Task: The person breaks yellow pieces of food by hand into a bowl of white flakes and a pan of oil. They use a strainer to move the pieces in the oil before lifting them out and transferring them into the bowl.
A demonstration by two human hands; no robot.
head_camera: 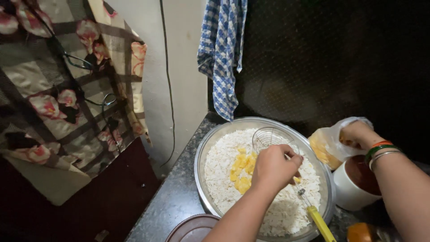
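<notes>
Her left hand (273,168) curls closed over the bowl (204,152) of white flakes, hiding whatever it pinches; the right hand (356,134) grips a plastic bag (327,145), contents unclear.

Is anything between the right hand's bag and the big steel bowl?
Nothing visible blocks it. The right hand holds the plastic bag just outside the bowl's rim; only the white cup sits below, beside the rim.

Shiny metal bowl (202,148); fine wire strainer (268,136), glossy yellow plastic handle (321,224); thin crinkled plastic bag (329,143); speckled polished stone counter (165,206)
</notes>
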